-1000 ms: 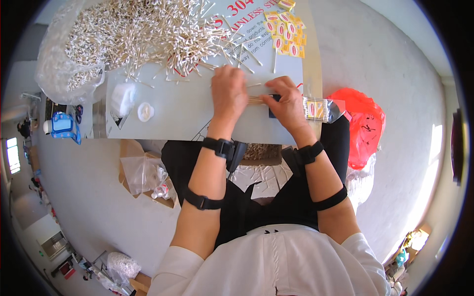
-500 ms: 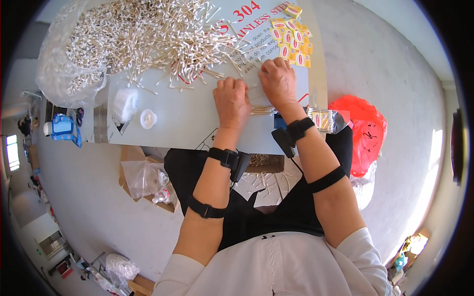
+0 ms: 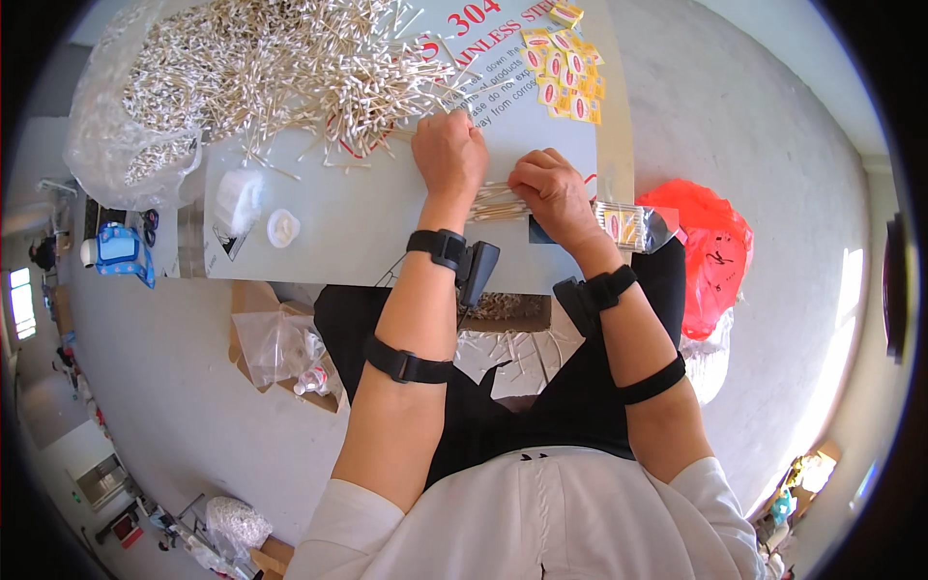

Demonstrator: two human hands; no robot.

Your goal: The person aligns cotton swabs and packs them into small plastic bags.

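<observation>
lying at upper centre of frame: swabs (image 3: 498,206) | right hand (image 3: 556,196): fingers bent at swab ends, grip unclear | left hand (image 3: 450,159): curled, contents hidden | likely light, stiff, snappable; pinch mid-stick

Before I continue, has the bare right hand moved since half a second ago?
Yes: the bare right hand moved away from the small yellow rectangular cards, toward the near side of the grey table.
</observation>
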